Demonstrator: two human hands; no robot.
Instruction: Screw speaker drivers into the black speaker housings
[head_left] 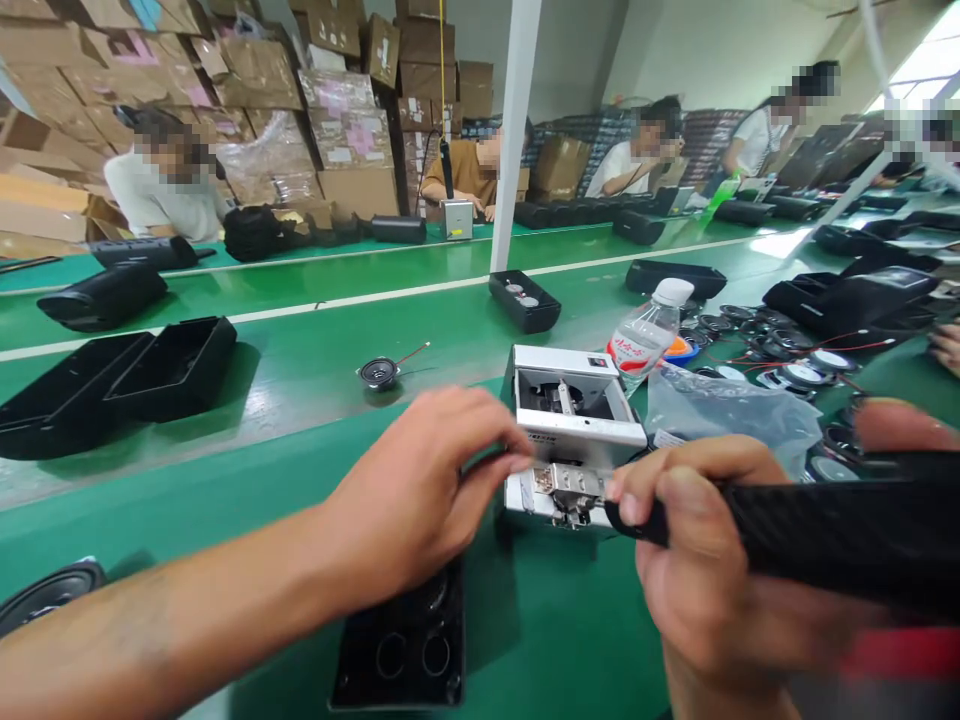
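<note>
My right hand (697,560) is closed around a black, textured tool handle (825,535) whose tip points at the front of a small grey metal machine (574,425). My left hand (420,490) reaches to that same outlet, thumb and fingers pinched together; what they pinch is too small to see. Under my left hand lies a black plastic speaker panel (405,650) with round openings. A small loose speaker driver (379,373) with a red wire rests on the green table (300,470) beyond.
A water bottle (645,335) and a clear plastic bag (720,410) sit right of the machine, with several speaker drivers (787,360) behind. Black speaker housings (120,375) lie at left. A white post (514,130) rises mid-table. Other people sit along the far side before stacked cartons.
</note>
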